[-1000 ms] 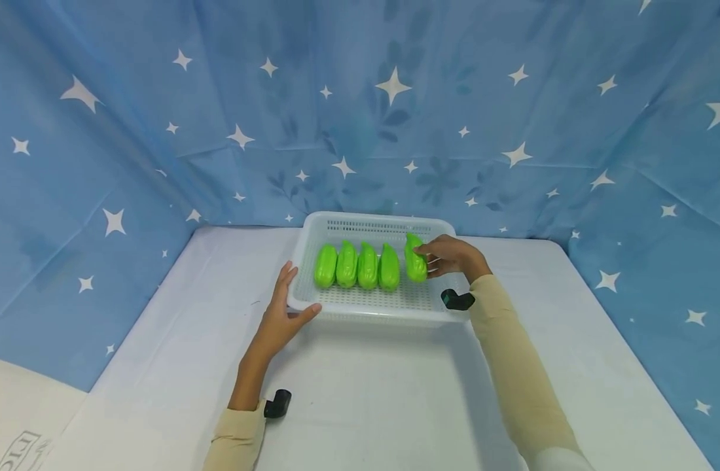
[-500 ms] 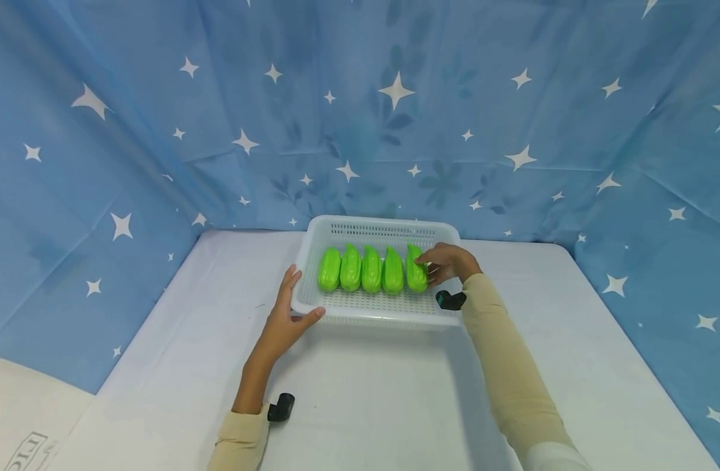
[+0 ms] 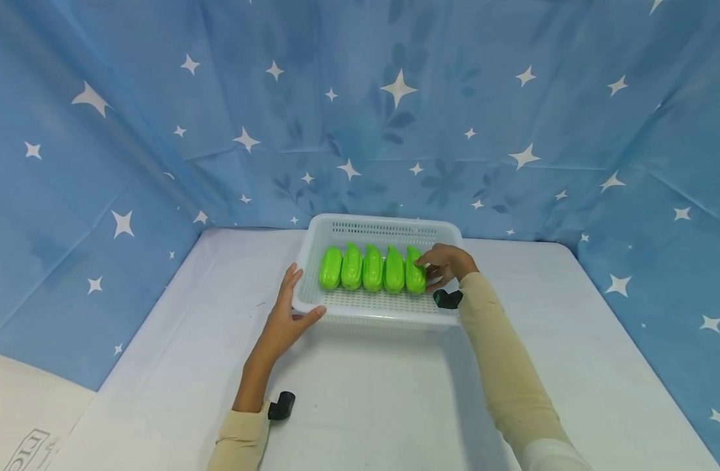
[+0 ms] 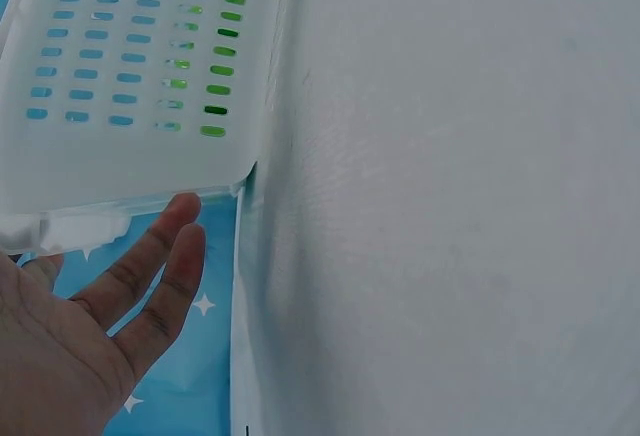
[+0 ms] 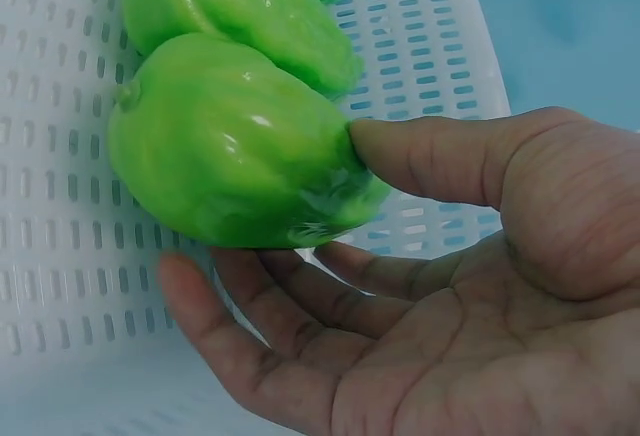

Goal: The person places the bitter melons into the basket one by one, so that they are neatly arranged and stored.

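Several glossy green toy vegetables (image 3: 373,269), long, lobed and pointed at one end, lie side by side in a row in a white perforated plastic basket (image 3: 389,318). My right hand (image 3: 445,265) is at the rightmost green vegetable (image 3: 415,275). In the right wrist view, the thumb rests on one end of this vegetable (image 5: 235,146) while the curled fingers lie along its side. It sits close beside its neighbour. My left hand (image 3: 282,327) is at the basket's front left corner, thumb over the front rim, the other fingers spread and nearly straight along the left side.
The basket stands on a white-covered table (image 3: 383,392) near its back edge. A blue curtain with white stars (image 3: 360,118) hangs behind and on both sides. Black wrist devices (image 3: 281,405) sit on both forearms.
The rightmost green vegetable has moved left and down with my right hand, closing the gap to the row. My left hand has stayed at the basket's corner. The view has shifted slightly.
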A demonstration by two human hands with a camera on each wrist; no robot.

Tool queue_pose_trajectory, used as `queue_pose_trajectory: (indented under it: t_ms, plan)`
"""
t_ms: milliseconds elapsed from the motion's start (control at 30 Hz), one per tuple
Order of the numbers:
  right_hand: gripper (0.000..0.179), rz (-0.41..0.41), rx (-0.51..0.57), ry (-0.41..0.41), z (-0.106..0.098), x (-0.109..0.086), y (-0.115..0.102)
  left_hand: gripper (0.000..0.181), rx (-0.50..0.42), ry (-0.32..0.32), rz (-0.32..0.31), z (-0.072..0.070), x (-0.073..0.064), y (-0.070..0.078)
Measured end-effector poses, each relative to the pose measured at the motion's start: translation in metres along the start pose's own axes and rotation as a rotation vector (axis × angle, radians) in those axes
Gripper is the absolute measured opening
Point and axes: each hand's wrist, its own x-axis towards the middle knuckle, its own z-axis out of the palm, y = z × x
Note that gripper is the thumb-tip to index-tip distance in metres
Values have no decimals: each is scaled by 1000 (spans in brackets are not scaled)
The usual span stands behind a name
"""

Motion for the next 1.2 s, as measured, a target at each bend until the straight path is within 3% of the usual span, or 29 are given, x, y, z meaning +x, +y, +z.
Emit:
queue_pose_trajectory:
  t_ms: [200,333,567,967,1200]
  plan:
    - [73,-6,-34,26,0,0,-2,91,6,-2,3,-1,1,0]
    - [73,-10,-30,0,0,-1,-4,91,18,1,2,-1,3,1]
    - [60,-3,-59,4,-1,-2,-5,91,24,3,11,-2,4,3]
    - [60,1,-115,32,1,-7,-6,91,17,2,-9,-2,1,2]
    - [47,4,-117,44,3,-7,-3,91,9,-1,-6,0,-1,0]
